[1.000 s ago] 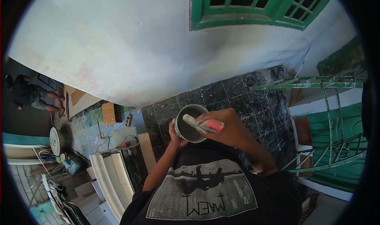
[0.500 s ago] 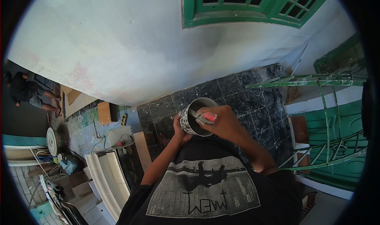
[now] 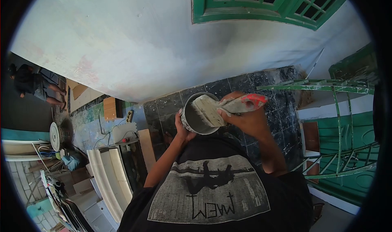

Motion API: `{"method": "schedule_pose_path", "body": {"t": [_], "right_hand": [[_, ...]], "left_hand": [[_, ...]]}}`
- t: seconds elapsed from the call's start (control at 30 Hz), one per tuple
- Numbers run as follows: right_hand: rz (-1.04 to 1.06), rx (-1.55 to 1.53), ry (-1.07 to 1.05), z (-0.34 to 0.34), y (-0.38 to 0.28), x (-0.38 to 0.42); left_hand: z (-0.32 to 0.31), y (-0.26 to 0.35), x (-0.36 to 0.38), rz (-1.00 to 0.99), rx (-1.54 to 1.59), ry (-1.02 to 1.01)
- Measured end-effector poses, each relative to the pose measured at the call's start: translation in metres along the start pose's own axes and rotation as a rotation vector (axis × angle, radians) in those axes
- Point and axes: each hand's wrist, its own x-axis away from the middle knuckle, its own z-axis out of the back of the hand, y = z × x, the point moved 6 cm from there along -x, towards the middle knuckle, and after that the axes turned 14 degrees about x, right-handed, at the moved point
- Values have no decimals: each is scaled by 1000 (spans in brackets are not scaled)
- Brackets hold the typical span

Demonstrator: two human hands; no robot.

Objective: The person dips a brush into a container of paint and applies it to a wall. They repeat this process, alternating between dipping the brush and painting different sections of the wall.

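Note:
My left hand (image 3: 183, 128) is wrapped round the left side of a paint-smeared bucket (image 3: 187, 118), holding it in front of my chest. In my right hand (image 3: 245, 117) is a wide paintbrush (image 3: 210, 111), gripped near where the handle meets the head. Its broad pale head lies tilted across the bucket's opening, over the right part of the rim. The red-and-grey handle sticks out to the right, with a hole near its end. Grey shows on the inside of the bucket.
A whitish wall (image 3: 134, 48) rises ahead, with a green window frame (image 3: 253, 17) in it. Dark paint-spattered tiles (image 3: 167, 105) cover the floor. Green metal scaffolding (image 3: 338, 122) stands to the right. At far left is another person (image 3: 34, 85). Boards and a cabinet (image 3: 114, 170) lie left.
My right hand has lifted the brush from inside the bucket and turned it, so its head now shows across the rim. The bucket has shifted slightly left and up in view.

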Motion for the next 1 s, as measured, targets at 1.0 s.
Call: {"method": "schedule_pose_path", "body": {"t": [1.0], "right_hand": [[106, 100, 379, 27, 29, 23]], "left_hand": [[-10, 1, -29, -140, -83, 46]]}}
